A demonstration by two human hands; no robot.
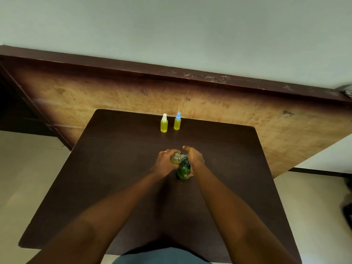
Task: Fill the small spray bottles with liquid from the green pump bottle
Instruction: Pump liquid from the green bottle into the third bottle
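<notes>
While the left hand (164,162) is gripping a small spray bottle (176,158) tilted at the top of the green pump bottle (183,170) on the table (114,168), the right hand (195,158) is curling around that pump bottle; a white-capped bottle (164,124) and a blue-capped bottle (177,122) are standing behind.

The dark green plastic pump bottle (183,169) is hemmed in closely. A small clear bottle of yellow-green liquid (176,158) is gripped at its top by the left hand (164,161), and its right side is clasped by the right hand (195,157). Well beyond it, a white-capped yellow spray bottle (164,123) and a blue-capped yellow spray bottle (177,122) are stood just beside each other. Bare dark brown table (114,168) is left between them and the pump bottle, and far to either side of it.
</notes>
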